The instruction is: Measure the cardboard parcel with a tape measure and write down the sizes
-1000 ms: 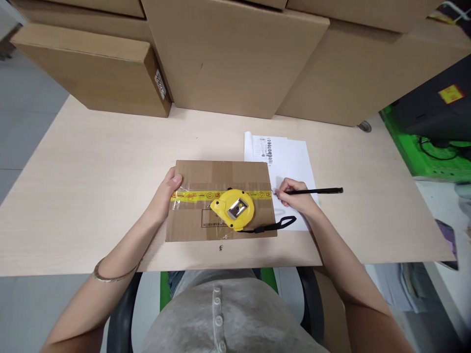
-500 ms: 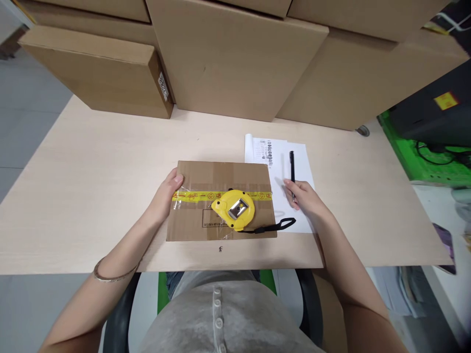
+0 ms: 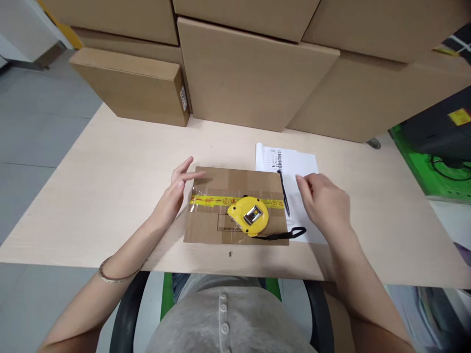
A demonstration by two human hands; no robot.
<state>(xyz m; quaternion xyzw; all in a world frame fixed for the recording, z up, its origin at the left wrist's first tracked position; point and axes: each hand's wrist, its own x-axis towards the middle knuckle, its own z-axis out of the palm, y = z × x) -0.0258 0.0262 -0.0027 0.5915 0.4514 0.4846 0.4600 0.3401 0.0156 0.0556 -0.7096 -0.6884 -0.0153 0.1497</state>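
A flat brown cardboard box (image 3: 239, 181) with a strip of yellow printed tape lies on the table in front of me. On top of it rests a yellow tape measure (image 3: 249, 215), its black wrist strap reaching past the box's right edge. My left hand (image 3: 174, 193) is at the box's left edge with its fingers spread, one finger over the top corner. Over the white paper (image 3: 307, 164), my right hand (image 3: 326, 201) is raised with curled fingers and nothing visible in it. A black pen (image 3: 284, 195) lies along the box's right edge, by the paper.
Large cardboard boxes (image 3: 253, 78) stand stacked along the back of the table (image 3: 140, 157). A smaller box (image 3: 128, 88) leans there at the left. At right are a green surface (image 3: 423, 157) and dark equipment (image 3: 437, 127) with cables.
My right hand has let go of the pen, which now lies beside the box, and has drawn away rightward. My left hand has loosened from the box and spread its fingers. The view has shifted.
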